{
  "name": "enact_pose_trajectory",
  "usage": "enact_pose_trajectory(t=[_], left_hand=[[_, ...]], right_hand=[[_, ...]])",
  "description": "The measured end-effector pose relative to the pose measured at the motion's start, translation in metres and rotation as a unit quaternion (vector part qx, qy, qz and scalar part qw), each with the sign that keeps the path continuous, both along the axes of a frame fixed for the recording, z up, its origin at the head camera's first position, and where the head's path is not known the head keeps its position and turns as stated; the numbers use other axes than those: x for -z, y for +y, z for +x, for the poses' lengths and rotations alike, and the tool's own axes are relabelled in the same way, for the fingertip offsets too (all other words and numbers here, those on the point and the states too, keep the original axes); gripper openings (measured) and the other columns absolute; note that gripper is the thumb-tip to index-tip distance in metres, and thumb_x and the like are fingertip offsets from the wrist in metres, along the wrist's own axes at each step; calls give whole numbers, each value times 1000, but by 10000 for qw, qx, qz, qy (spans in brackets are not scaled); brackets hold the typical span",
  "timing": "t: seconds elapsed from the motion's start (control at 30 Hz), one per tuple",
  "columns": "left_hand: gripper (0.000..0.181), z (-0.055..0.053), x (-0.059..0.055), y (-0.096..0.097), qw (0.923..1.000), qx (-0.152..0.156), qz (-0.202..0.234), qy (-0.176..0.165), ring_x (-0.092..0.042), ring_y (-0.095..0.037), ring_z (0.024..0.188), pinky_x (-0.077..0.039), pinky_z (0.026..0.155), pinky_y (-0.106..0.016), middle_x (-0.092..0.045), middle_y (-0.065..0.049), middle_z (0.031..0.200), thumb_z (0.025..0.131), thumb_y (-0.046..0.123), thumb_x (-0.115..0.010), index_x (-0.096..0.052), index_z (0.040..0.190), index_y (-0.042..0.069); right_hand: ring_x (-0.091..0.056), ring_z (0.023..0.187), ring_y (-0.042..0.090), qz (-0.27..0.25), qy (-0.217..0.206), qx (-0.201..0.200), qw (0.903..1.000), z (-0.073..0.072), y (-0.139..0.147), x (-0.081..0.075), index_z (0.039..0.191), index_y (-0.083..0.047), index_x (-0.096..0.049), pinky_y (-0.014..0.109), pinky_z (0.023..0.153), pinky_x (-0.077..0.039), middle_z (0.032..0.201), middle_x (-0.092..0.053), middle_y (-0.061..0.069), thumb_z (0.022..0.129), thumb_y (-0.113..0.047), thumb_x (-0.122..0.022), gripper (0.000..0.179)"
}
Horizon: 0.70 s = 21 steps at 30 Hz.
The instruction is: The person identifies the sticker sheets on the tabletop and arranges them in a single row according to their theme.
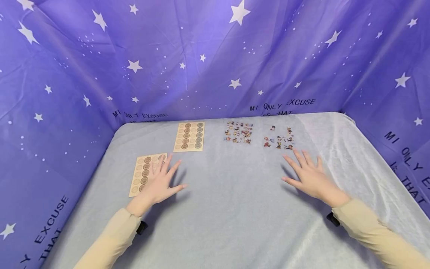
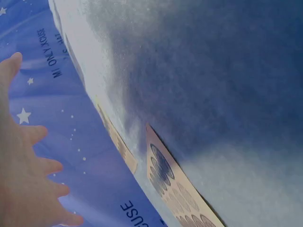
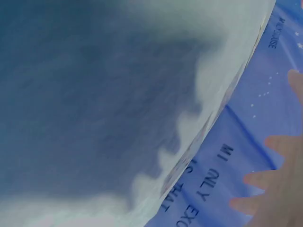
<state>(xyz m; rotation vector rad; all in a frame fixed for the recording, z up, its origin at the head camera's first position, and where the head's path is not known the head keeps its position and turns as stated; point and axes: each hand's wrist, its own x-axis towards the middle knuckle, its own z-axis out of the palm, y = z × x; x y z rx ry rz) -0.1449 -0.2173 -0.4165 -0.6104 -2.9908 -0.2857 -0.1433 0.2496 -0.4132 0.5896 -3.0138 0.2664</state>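
My left hand (image 1: 159, 184) hovers with spread fingers above the near sticker sheet (image 1: 137, 173), a tan sheet with rows of round printed stickers, and hides part of it. A second tan sheet (image 1: 189, 136) of the same kind lies farther back. My right hand (image 1: 310, 177) is spread over the cloth, its fingertips just in front of a cluster of small colourful cartoon stickers (image 1: 279, 138). To the left of that cluster lies a denser group of cartoon stickers (image 1: 239, 133). Neither hand holds anything. Each hand also shows in its own wrist view, fingers apart.
A pale blue-grey velvety cloth (image 1: 228, 209) covers the table. Purple curtains (image 1: 208, 45) with white stars and black lettering surround the back and both sides. Both sleeves are beige, with a dark device (image 1: 142, 228) under the left wrist and another (image 1: 333, 219) under the right.
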Motion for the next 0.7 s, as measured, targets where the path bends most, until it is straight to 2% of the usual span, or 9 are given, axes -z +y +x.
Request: enact_pose_trajectory(t=[0.17,0.37,0.7], left_hand=[[80,2,-1,-8,9997,-2,39,232,-4,-38,132,2,100,-62,-10,-13,147,76,62,-51,-29,139,17],[76,5,-4,-19,9995,-121,253,174,-8,-38,131,-3,100,-62,-16,-15,145,78,55,-54,-33,136,11],[68,7,-6,-36,9952,-267,755,564,-23,-42,124,-13,98,-61,-30,-24,135,75,41,-64,-41,128,5]], right_hand=[[-8,128,45,-89,-102,-167,9998,-4,-15,-1,140,-14,-23,69,93,3,145,-7,20,83,-57,-45,75],[-5,131,40,-346,-280,-418,9981,-8,-37,-4,141,-13,-23,62,99,5,145,-7,21,84,-56,-45,75],[-16,129,39,-478,-247,-970,9938,-14,-79,-5,140,-11,-24,59,102,-2,142,-17,23,85,-56,-43,74]])
